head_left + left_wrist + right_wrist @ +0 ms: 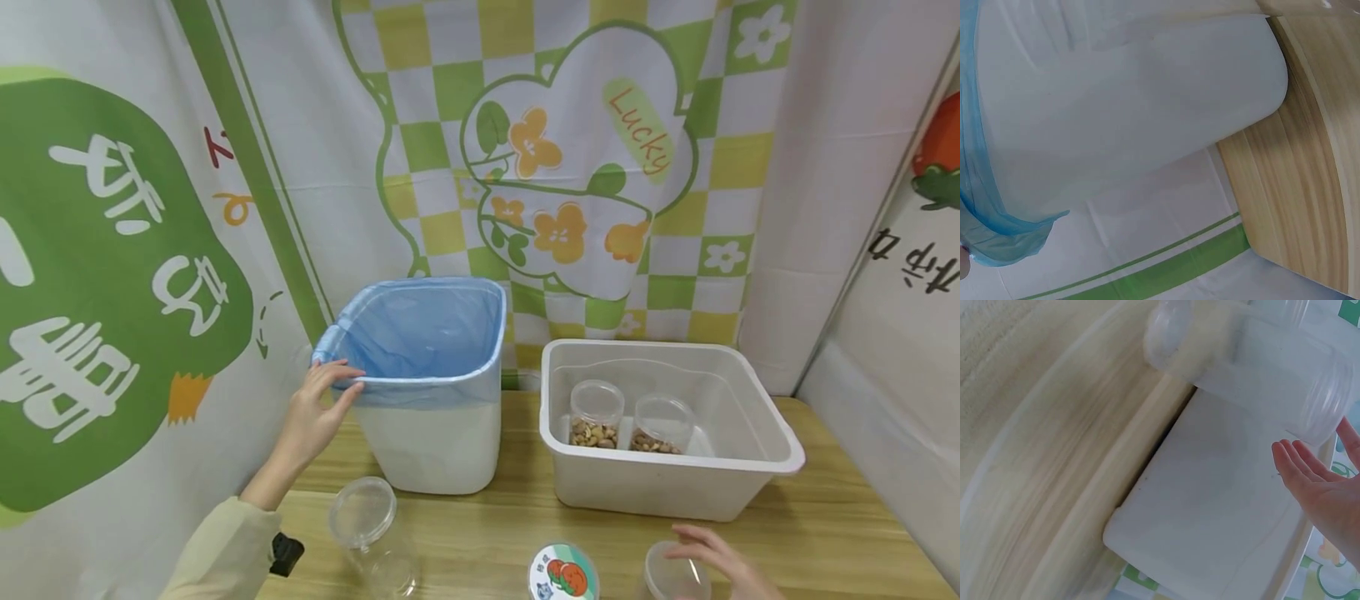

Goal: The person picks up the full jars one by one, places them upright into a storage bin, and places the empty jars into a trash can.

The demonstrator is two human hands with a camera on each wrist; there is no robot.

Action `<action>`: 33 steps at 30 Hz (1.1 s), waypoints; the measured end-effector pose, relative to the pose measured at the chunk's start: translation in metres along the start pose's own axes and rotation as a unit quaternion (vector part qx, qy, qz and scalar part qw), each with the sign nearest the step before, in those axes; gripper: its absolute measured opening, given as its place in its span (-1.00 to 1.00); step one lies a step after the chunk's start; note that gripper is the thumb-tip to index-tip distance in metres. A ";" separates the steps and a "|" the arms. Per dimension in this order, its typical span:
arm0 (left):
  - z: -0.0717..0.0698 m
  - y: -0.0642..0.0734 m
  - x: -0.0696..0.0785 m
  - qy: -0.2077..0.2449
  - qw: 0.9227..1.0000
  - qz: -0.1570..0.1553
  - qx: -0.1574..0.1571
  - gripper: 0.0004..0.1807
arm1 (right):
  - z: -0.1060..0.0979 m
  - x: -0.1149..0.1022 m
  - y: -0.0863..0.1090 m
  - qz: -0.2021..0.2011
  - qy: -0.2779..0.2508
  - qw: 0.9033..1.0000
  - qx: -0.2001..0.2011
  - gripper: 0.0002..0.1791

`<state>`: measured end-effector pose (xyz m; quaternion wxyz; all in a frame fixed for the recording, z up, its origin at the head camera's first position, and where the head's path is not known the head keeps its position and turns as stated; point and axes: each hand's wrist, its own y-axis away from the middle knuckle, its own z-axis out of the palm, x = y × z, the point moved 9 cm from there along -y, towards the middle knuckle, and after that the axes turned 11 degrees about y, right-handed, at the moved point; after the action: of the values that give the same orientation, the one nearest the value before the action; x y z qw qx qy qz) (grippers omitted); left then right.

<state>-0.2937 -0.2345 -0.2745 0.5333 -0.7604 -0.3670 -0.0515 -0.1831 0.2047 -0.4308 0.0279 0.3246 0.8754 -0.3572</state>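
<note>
My left hand (311, 417) is at the near left rim of a white trash bin (431, 446), its thumb and fingers pinching the rim where a blue bin liner (420, 333) folds over. In the left wrist view only a fingertip shows beside the liner (1010, 240). My right hand (716, 562) has its fingers extended beside the top of a clear plastic jar (675, 575). The right wrist view shows that hand (1329, 494) palm up, fingertips close to the end of the clear jar (1279, 375), not wrapped round it.
Right of the bin stands a white tub (652, 487) holding two clear jars (596, 408) part filled with brown pieces. Another clear jar (367, 525) stands front left. A round lid with printed orange fruit (562, 575) is at the front edge. Printed curtains (585, 183) hang behind the wooden table (465, 533).
</note>
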 end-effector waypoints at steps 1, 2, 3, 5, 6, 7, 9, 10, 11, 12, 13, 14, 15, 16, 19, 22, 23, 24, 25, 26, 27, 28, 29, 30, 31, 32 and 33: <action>0.000 0.000 -0.001 0.003 1.000 -0.006 -0.002 -0.81 | 0.002 0.000 0.000 -0.012 -0.013 1.000 -0.005 -0.46; 0.000 0.001 -0.002 0.006 1.000 -0.011 -0.004 -0.82 | 0.004 0.000 0.001 -0.020 -0.024 0.999 -0.012 -0.48; 0.000 0.001 -0.003 0.008 1.000 -0.015 -0.006 -0.82 | 0.005 0.001 0.001 -0.025 -0.033 0.999 -0.019 -0.48; 0.001 0.001 -0.004 0.012 1.000 -0.020 -0.011 -0.82 | 0.008 0.002 0.002 -0.020 -0.039 0.999 -0.027 -0.48; 0.001 0.001 -0.004 0.014 1.000 -0.020 -0.013 -0.82 | 0.009 0.003 0.003 -0.013 -0.044 0.998 -0.030 -0.47; 0.002 0.001 -0.004 0.019 1.000 -0.020 -0.015 -0.82 | 0.010 0.004 0.004 -0.003 -0.049 0.998 -0.034 -0.42; 0.002 0.001 -0.004 0.025 0.999 -0.020 -0.015 -0.83 | 0.011 0.005 0.006 0.019 -0.061 0.997 -0.042 -0.34; 0.003 0.000 -0.004 0.028 0.999 -0.020 -0.014 -0.83 | 0.012 0.006 0.006 0.028 -0.067 0.996 -0.045 -0.30; 0.003 0.000 -0.004 0.032 0.999 -0.018 -0.014 -0.83 | 0.013 0.006 0.007 0.035 -0.076 0.995 -0.050 -0.29; 0.003 0.000 -0.004 0.035 0.999 -0.016 -0.012 -0.83 | 0.013 0.006 0.007 0.038 -0.084 0.994 -0.054 -0.29; 0.003 0.000 -0.003 0.038 0.999 -0.016 -0.012 -0.84 | 0.014 0.006 0.007 0.040 -0.088 0.994 -0.056 -0.30; 0.003 0.000 -0.003 0.041 0.999 -0.015 -0.011 -0.84 | 0.014 0.007 0.007 0.043 -0.091 0.993 -0.059 -0.30; 0.004 0.000 -0.003 0.044 0.999 -0.015 -0.013 -0.84 | 0.015 0.007 0.007 0.042 -0.093 0.993 -0.060 -0.31; 0.004 0.000 -0.003 0.048 0.999 -0.015 -0.014 -0.84 | 0.015 0.007 0.007 0.044 -0.092 0.993 -0.060 -0.31; 0.005 0.000 -0.004 0.051 0.998 -0.022 -0.018 -0.85 | 0.014 0.007 0.005 0.041 -0.080 0.994 -0.055 -0.32; 0.005 0.000 -0.008 0.045 0.998 -0.031 -0.024 -0.88 | 0.011 0.002 0.000 0.015 -0.076 0.996 -0.030 -0.30; 0.006 -0.001 -0.008 0.043 0.998 -0.032 -0.025 -0.88 | 0.009 0.000 -0.002 0.015 -0.072 0.997 -0.019 -0.30; 0.006 -0.001 -0.009 0.041 0.998 -0.033 -0.027 -0.88 | 0.007 -0.001 -0.004 0.017 -0.068 0.998 -0.006 -0.30; 0.006 -0.001 -0.010 0.040 0.998 -0.034 -0.029 -0.89 | 0.005 -0.002 -0.007 0.019 -0.064 0.998 0.006 -0.30; 0.006 -0.001 -0.010 0.040 0.998 -0.036 -0.030 -0.89 | 0.003 -0.002 -0.009 0.023 -0.058 0.998 0.019 -0.30; 0.006 -0.002 -0.010 0.040 0.998 -0.037 -0.032 -0.89 | 0.001 -0.003 -0.011 0.033 -0.050 0.998 0.029 -0.30; 0.006 -0.002 -0.011 0.041 0.998 -0.038 -0.033 -0.89 | -0.001 -0.003 -0.013 0.040 -0.043 0.998 0.036 -0.30; 0.006 -0.002 -0.010 0.041 0.998 -0.038 -0.034 -0.89 | -0.003 -0.003 -0.015 0.042 -0.029 0.998 0.044 -0.31; 0.006 -0.001 -0.010 0.042 0.998 -0.039 -0.034 -0.89 | -0.005 -0.004 -0.018 0.034 -0.020 0.998 0.050 -0.31; 0.006 -0.001 -0.010 0.043 0.998 -0.039 -0.033 -0.89 | -0.006 -0.006 -0.020 0.025 -0.021 0.998 0.052 -0.30; 0.006 -0.001 -0.009 0.044 0.998 -0.038 -0.032 -0.89 | -0.008 -0.007 -0.022 0.016 -0.013 0.998 0.053 -0.30; 0.006 -0.001 -0.009 0.043 0.998 -0.037 -0.031 -0.88 | -0.010 -0.009 -0.025 0.004 -0.006 0.998 0.054 -0.30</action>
<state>-0.3025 -0.2343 -0.2805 0.5227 -0.7597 -0.3695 -0.1148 -0.1890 0.1930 -0.4057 0.0172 0.3264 0.8533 -0.4062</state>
